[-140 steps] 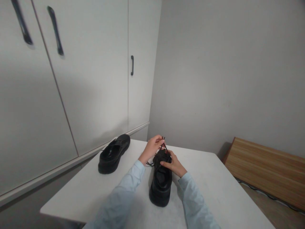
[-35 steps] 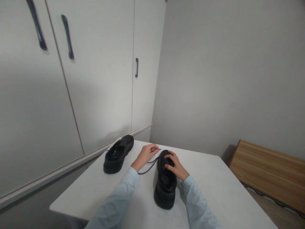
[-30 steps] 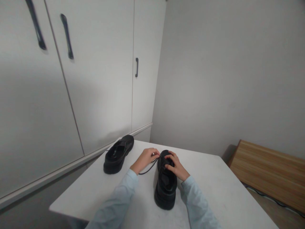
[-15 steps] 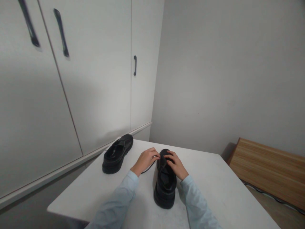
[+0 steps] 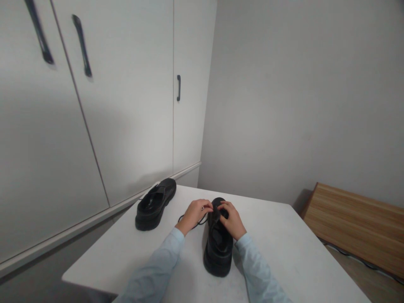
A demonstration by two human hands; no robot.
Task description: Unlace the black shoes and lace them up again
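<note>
A black leather shoe [image 5: 217,263] rests on the white table in front of me, its heel toward me and its toe pointing away. My left hand [image 5: 195,213] is closed in a pinch at the left side of the shoe's lacing. A thin black shoelace [image 5: 202,222] runs out from under this hand and loops on the table. On the shoe's right side, my right hand [image 5: 232,222] curls thumb and fingers on the upper near the tongue. Its fingertips partly cover the eyelets. Exactly where the lace passes between the fingertips is too small to see.
A second black shoe [image 5: 150,216] stands at the left edge of the white table [image 5: 284,261]. Behind it rise white cabinet doors [image 5: 135,105] with dark handles. A grey wall [image 5: 299,97] closes off the back. A wooden board [image 5: 356,227] lies low on the right, beyond the table.
The right hand has drawn slightly back toward me, its fingers more curled. More of the lace now shows left of and beneath the left hand. Both shoes stay in place.
</note>
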